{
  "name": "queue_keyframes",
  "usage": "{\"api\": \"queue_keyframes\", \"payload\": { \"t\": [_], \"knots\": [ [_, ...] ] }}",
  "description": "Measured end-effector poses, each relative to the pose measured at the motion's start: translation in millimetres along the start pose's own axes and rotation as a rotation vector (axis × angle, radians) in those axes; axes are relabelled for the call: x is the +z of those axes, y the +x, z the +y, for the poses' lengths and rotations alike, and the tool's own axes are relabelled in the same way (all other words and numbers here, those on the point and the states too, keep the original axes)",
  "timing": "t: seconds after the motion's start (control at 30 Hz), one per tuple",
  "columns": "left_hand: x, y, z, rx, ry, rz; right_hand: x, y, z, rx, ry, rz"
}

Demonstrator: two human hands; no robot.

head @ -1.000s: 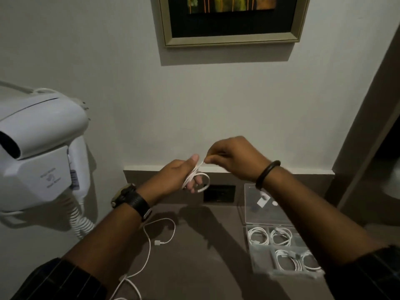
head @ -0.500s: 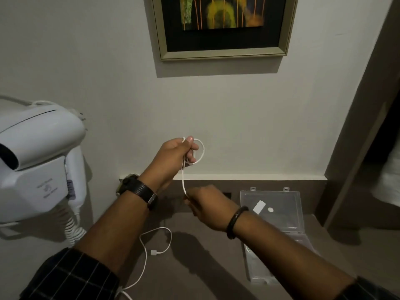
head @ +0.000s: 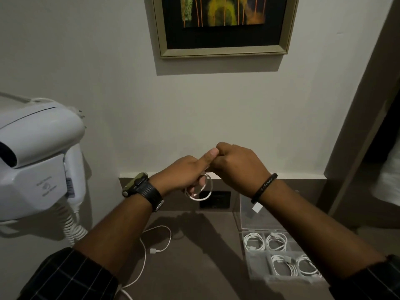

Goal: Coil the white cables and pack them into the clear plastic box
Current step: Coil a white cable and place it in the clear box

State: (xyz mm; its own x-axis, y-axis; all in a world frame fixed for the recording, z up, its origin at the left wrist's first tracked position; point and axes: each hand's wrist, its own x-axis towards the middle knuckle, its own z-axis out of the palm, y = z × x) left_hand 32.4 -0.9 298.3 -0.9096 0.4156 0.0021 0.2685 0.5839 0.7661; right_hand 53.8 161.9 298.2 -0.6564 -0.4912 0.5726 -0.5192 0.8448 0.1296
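The left hand [head: 190, 172] has a closed grip on a small coil of white cable [head: 200, 189], and the right hand [head: 236, 165], down at the trailing strand half a second ago, is back up against it, pinching; another loop is likely on. Its fingertips are hidden. A loose cable [head: 155, 243] lies on the worktop [head: 201, 267]; the clear box [head: 279, 254], partly behind the right arm, holds four coils.

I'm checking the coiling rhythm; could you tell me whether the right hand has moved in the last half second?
Yes. The right hand rose from near the counter up to the left hand, level with the wall ledge.
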Motion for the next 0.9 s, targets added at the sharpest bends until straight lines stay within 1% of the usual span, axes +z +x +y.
{"api": "queue_keyframes", "payload": {
  "t": [0.1, 0.17, 0.23, 0.33, 0.4, 0.43, 0.53, 0.57, 0.6, 0.67, 0.73, 0.8, 0.9],
  "knots": [
    [-1, 3, -1, -0.023, -0.096, -0.031, 6, -2, -1, 0.090, 0.290, -0.044],
    [-2, 5, -2, -0.031, -0.154, -0.028, 8, -5, -7, 0.165, 0.500, -0.039],
    [-3, 6, -5, -0.036, -0.169, -0.020, 10, -10, -11, 0.251, 0.673, -0.057],
    [0, 7, -9, -0.035, -0.123, 0.019, 12, -16, -12, 0.324, 0.889, -0.140],
    [6, 9, -9, -0.017, -0.080, 0.079, 17, -19, -11, 0.359, 1.005, -0.180],
    [10, 11, -9, -0.009, -0.071, 0.108, 20, -20, -10, 0.377, 1.025, -0.177],
    [17, 14, -6, 0.004, -0.063, 0.142, 30, -25, -7, 0.455, 1.090, -0.098],
    [18, 15, -6, 0.013, -0.059, 0.175, 33, -27, -5, 0.480, 1.137, -0.078],
    [19, 16, -6, 0.035, -0.041, 0.243, 36, -29, -5, 0.501, 1.179, -0.064],
    [24, 18, -8, 0.140, 0.038, 0.448, 40, -34, -7, 0.531, 1.247, -0.041],
    [30, 20, -11, 0.250, 0.044, 0.612, 45, -37, -10, 0.556, 1.295, -0.019],
    [35, 21, -15, 0.286, -0.029, 0.678, 50, -37, -14, 0.580, 1.352, -0.001],
    [38, 23, -23, 0.255, -0.130, 0.673, 54, -40, -17, 0.664, 1.531, 0.031]
  ]
}}
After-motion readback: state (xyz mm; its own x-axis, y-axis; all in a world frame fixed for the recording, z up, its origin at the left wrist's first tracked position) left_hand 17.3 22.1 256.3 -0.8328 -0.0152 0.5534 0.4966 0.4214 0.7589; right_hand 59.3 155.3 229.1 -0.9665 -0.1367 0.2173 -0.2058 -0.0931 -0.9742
